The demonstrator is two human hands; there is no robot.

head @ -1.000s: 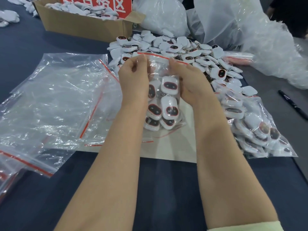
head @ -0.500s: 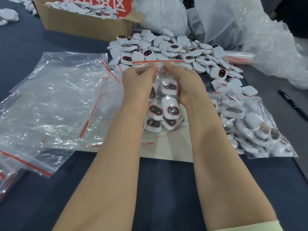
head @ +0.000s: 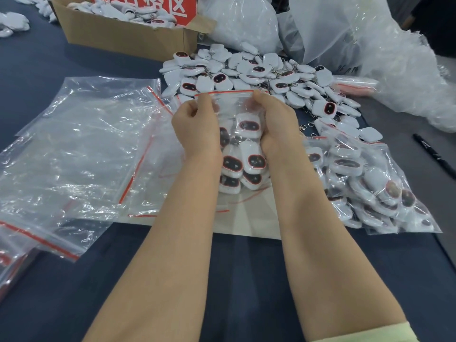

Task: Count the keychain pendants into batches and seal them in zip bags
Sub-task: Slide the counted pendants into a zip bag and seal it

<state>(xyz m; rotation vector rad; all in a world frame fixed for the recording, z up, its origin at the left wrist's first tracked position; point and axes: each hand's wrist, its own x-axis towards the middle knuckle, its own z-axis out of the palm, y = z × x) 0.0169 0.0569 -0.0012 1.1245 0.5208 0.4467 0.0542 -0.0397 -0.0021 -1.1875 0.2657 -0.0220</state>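
Centre frame: left grip [head: 197, 127] and right grip [head: 276, 124] are both closed on the zip bag [head: 233, 102]. Fingers are curled and pinch the film just under the red zip strip [head: 224, 93], one grip at each top corner. My read: the bag is held mouth-up so the pendants [head: 249, 164] slump to the bottom and leave the mouth flat for sealing. Can't tell if the strip is pressed shut yet. The bag is thin clear film, crinkly and glossy. The pendants are rounded white plastic squares with dark oval faces ringed in red. They look hard and slick, so they stack loosely. The loose pile [head: 259, 70] sits just above the bag, handy for counting. Filled bags [head: 365, 183] at right, limp empty bags [head: 86, 144] fanned at left, cardboard box [head: 118, 33] upper left, black marker [head: 434, 154] at the right edge. All on the dark blue counter [head: 246, 280].
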